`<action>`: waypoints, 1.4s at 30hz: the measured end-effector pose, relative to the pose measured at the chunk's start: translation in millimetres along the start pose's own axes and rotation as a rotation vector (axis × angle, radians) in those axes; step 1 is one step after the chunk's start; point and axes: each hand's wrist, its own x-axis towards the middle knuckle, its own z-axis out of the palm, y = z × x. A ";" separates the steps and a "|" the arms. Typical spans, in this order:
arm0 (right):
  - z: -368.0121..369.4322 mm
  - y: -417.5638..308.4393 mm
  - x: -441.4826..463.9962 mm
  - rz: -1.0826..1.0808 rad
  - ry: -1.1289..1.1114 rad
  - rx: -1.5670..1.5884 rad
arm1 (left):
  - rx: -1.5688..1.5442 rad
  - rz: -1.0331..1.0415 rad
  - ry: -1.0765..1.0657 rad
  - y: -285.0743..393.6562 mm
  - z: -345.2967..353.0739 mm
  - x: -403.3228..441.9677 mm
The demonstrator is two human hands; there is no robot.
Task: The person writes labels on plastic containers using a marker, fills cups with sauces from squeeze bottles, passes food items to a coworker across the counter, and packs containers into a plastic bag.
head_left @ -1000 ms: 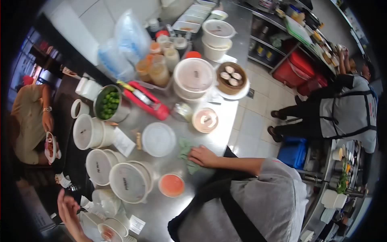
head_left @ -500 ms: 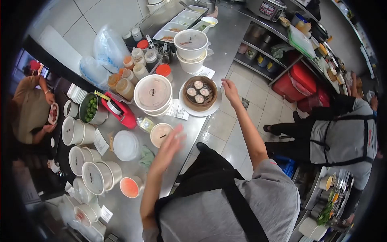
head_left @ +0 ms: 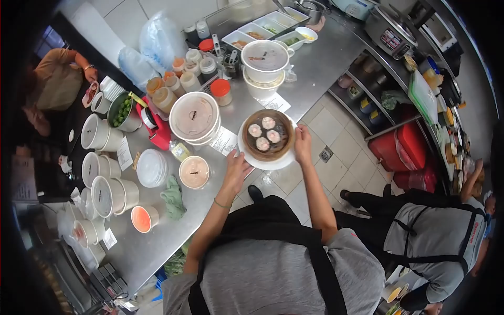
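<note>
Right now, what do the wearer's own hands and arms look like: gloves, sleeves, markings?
Left hand: no glove, thin greenish wristband. Right hand: no glove, nothing seen at the wrist. Short grey fabric sleeves, small reddish mark on the right one.

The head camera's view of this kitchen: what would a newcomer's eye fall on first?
Probably the round steamer with four pale dumplings, on a white plate at the counter's edge, with the left hand and right hand on either side. Next, the big red bin beyond the aisle at right, and the small green fruits in a metal pot at left.
</note>
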 end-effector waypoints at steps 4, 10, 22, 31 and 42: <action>-28.7 -73.9 8.6 0.080 -0.320 0.152 | -0.197 -0.026 -0.293 31.8 3.1 -27.9; 16.9 -187.9 -31.1 0.131 -0.765 0.204 | -0.561 0.082 -0.211 49.2 -46.9 -85.5; 214.0 -147.8 -255.9 -0.538 -1.009 -0.235 | -0.647 0.618 0.227 65.7 -249.4 -247.9; 214.7 -173.3 -260.8 -0.075 -0.818 0.442 | -0.623 0.695 0.305 92.8 -284.1 -254.1; 191.3 -187.8 -281.0 -0.384 -0.794 0.132 | -0.679 0.742 0.208 101.1 -279.8 -229.9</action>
